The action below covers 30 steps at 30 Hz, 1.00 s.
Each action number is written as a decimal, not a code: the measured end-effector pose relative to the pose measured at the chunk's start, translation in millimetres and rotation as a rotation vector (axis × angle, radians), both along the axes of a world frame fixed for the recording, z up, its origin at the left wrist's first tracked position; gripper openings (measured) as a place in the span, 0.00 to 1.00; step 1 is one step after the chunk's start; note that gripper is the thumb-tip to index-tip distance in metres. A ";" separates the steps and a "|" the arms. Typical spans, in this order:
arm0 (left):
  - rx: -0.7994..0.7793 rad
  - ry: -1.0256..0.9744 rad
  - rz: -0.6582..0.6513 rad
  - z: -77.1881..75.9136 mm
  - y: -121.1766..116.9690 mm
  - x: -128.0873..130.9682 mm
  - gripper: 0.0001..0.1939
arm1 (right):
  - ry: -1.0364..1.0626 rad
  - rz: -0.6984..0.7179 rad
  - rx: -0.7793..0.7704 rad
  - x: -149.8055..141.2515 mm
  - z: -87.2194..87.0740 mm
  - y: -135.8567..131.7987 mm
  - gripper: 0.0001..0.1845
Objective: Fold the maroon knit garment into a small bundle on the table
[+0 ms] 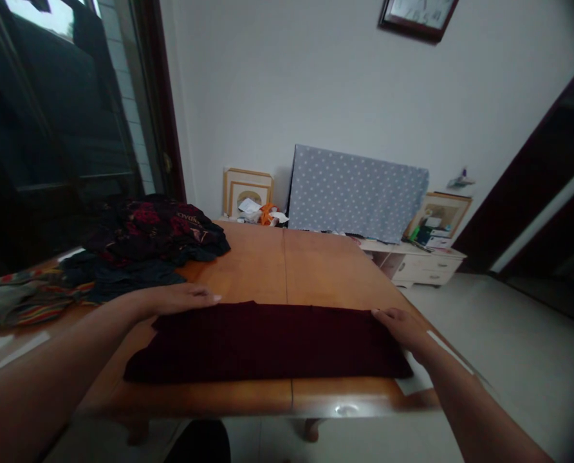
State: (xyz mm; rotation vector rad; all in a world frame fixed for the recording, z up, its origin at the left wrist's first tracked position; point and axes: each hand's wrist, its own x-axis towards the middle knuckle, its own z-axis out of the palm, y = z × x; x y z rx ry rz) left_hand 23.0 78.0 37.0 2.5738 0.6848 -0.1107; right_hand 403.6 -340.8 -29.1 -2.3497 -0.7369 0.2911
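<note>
Head view: maroon cloth [272, 344] near clothing [147, 222] perhaps lettered "NDAO".

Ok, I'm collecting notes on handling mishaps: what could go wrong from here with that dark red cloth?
The dark red cloth lies near the front edge of the table, so a tug toward the person could slide it off. The left hand and right hand are toward opposite ends of its far edge, so uneven pulling might wrinkle it. The clothes heap is just beyond the left hand, which might knock it.
</note>
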 end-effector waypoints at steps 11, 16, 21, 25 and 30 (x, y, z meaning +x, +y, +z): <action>0.351 -0.171 0.139 -39.4 12.8 -52.2 0.26 | -0.665 -0.054 -0.101 -15.8 -10.6 -6.7 0.24; 0.269 -0.410 0.201 -33.2 -13.3 -66.7 0.22 | -0.636 0.173 -0.179 -24.0 -30.2 -13.4 0.26; 0.092 -0.311 -0.046 -43.1 -55.4 -77.3 0.40 | -0.500 0.162 -0.160 -11.5 -59.4 -19.9 0.33; 0.161 -0.434 0.087 -59.4 -48.7 -76.7 0.24 | -0.437 0.135 -0.122 -0.3 -67.1 -25.7 0.38; 0.079 -0.610 0.443 -67.7 -20.1 -73.1 0.13 | -0.417 0.058 -0.165 11.5 -69.7 -35.3 0.41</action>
